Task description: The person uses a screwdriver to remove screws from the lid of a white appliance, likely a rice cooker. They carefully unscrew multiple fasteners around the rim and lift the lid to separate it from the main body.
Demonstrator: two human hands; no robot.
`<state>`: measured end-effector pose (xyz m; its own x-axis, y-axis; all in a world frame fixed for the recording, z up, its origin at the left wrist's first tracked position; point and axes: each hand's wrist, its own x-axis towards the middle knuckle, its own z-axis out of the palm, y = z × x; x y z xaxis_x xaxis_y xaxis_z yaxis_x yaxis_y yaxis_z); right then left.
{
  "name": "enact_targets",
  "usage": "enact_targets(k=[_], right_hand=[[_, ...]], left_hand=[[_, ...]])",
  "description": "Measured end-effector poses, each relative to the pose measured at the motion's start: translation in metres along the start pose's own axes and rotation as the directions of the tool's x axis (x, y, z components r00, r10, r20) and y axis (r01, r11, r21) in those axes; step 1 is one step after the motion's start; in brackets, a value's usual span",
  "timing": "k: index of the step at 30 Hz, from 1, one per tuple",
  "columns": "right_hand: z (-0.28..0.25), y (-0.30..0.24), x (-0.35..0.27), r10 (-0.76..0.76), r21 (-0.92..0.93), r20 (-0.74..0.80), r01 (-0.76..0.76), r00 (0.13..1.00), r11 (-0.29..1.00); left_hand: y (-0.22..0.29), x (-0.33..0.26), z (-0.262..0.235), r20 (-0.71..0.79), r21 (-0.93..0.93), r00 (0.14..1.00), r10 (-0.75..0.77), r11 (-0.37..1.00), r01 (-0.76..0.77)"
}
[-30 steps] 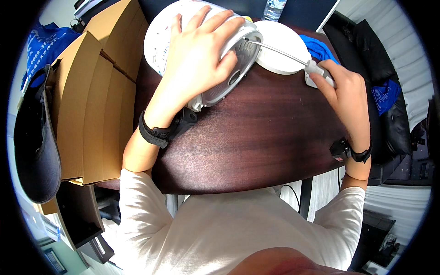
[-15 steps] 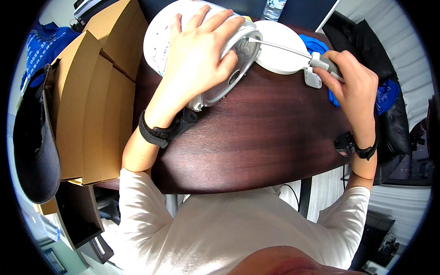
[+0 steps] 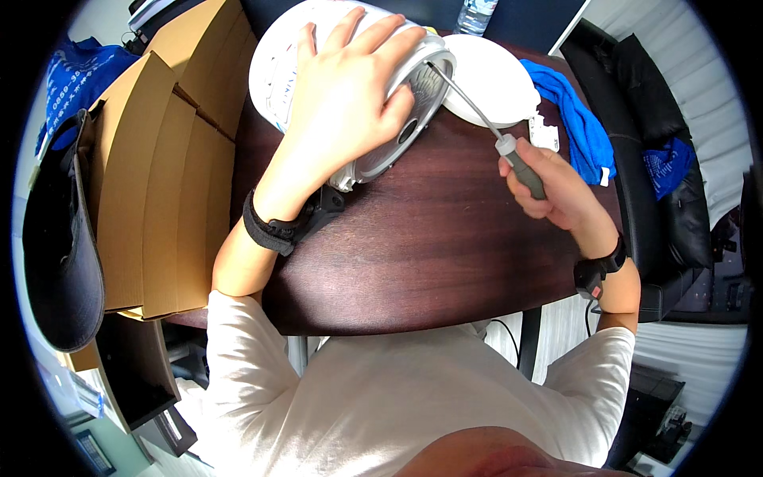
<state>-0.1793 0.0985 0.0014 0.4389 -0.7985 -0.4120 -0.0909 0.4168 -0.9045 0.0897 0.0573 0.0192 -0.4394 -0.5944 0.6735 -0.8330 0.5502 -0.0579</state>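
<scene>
A white drum-shaped appliance (image 3: 274, 75) lies tilted on the table, its round grey metal end facing right. My left hand (image 3: 346, 99) lies over its side with the fingers spread, thumb at the rim of that end. In my right hand (image 3: 556, 187) is a screwdriver (image 3: 520, 167) with a grey handle, fingers wrapped around it. Its thin shaft slants up and left, and the tip is at the upper edge of the metal end. Whether it sits in a screw I cannot tell.
Behind the screwdriver lies a white round lid or disc (image 3: 497, 79), beside a small white labelled piece (image 3: 544, 133) and a blue cloth (image 3: 584, 131). A water bottle (image 3: 475, 16) stands at the back. Cardboard boxes (image 3: 167, 199) and a dark cap (image 3: 67, 262) are at the left.
My right hand has moved left and toward me, swinging the screwdriver's handle down so its shaft is steeper. The tip remains by the metal end. My left hand has barely moved.
</scene>
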Motion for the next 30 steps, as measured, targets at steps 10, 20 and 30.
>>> enact_targets(k=[10, 20, 30], right_hand=[[0.030, -0.001, -0.020, 0.096, 0.216, 0.146, -0.127, 0.985, 0.968], [-0.005, -0.011, -0.001, -0.562, -0.892, -0.096, 0.180, 0.821, 0.416], [0.011, -0.043, -0.024, -0.925, -0.978, 0.190, 0.148, 0.330, -0.148]], left_hand=[[0.000, -0.001, 0.000, -0.009, 0.021, 1.000, -0.001, 1.000, 0.002], [0.002, -0.001, 0.003, -0.020, 0.034, 1.000, -0.015, 0.999, 0.016], [0.001, -0.001, 0.001, -0.005, 0.014, 0.999, -0.036, 0.999, 0.036]])
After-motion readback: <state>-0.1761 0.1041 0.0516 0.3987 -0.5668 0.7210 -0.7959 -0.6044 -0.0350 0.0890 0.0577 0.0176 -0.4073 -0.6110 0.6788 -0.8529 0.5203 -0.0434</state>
